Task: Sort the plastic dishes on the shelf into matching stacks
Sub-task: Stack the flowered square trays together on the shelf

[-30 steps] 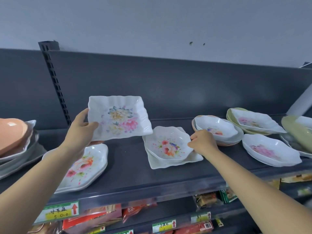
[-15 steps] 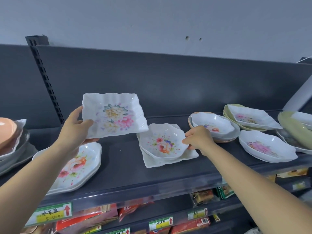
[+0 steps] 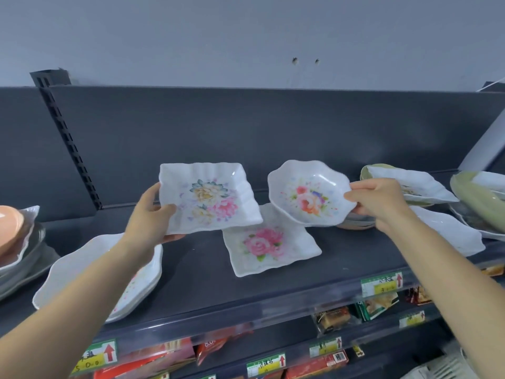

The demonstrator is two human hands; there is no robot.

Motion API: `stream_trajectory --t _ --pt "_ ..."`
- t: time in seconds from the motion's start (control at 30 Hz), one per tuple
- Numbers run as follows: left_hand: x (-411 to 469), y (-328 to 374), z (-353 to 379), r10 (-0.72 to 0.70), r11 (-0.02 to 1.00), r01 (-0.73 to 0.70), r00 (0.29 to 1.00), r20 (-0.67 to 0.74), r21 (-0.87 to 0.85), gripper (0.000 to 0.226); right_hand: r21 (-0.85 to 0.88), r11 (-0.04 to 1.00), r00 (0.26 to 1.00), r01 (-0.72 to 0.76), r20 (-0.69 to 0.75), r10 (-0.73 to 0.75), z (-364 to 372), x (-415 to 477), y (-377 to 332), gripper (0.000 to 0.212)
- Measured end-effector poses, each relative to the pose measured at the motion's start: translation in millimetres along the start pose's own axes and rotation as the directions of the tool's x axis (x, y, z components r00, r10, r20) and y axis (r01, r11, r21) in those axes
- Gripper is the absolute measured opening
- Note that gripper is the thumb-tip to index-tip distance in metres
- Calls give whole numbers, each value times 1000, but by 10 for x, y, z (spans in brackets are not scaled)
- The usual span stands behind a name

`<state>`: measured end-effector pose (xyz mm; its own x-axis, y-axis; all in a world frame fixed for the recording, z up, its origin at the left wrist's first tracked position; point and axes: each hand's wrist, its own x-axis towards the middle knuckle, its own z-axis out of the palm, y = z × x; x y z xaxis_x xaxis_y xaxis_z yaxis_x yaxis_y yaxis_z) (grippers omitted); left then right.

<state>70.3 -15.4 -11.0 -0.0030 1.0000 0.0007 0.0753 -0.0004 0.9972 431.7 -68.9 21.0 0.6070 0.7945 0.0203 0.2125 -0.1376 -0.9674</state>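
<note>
My left hand (image 3: pixel 153 214) holds a square white floral dish (image 3: pixel 207 198) by its left edge, tilted up above the dark shelf (image 3: pixel 207 280). My right hand (image 3: pixel 379 203) grips the right rim of a wavy-edged white floral bowl (image 3: pixel 308 195), lifted clear of the shelf. Below the two lies another square white dish with a pink rose (image 3: pixel 270 244), flat on the shelf. A white wavy oval dish stack (image 3: pixel 82 272) rests at the lower left, partly hidden by my left forearm.
An orange dish on grey and white plates (image 3: pixel 13 236) sits at the far left. At the right stand more dishes: white scalloped ones (image 3: pixel 415 184), a white dish (image 3: pixel 451 236) and green ones (image 3: pixel 481 195). Price tags and packaged goods fill the lower shelves.
My right hand has lifted the wavy bowl off the square rose dish, which is now uncovered. My left hand still holds the square dish up.
</note>
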Motion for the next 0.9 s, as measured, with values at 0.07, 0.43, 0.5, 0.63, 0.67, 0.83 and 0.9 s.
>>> stream_trajectory --t 0.07,0.43,0.5,0.63,0.67,0.83,0.9 --pt "-30 -53 166 -3 1000 3 999 34 -11 42 44 999 999 -11 -45 13 -143 22 -39 27" --pt "-145 -193 821 -66 987 53 994 83 152 42 184 982 996 -52 -60 64 -188 33 53 29" --pt "-136 -229 887 -97 973 77 992 82 217 41 171 984 997 -59 -46 67 -131 35 62 29" --pt "-158 -260 974 -130 944 98 988 81 316 47 135 989 998 -61 1 62 -38 51 98 32" --pt "-161 -255 975 -124 939 91 989 80 333 48 124 990 998 -62 2 62 -19 63 115 32" --pt "-119 -222 883 -105 818 42 991 77 573 41 79 994 997 -71 -5 72 64 86 140 26" --pt "-132 -211 843 -132 800 57 988 83 598 46 79 995 998 -68 23 66 98 82 134 29"
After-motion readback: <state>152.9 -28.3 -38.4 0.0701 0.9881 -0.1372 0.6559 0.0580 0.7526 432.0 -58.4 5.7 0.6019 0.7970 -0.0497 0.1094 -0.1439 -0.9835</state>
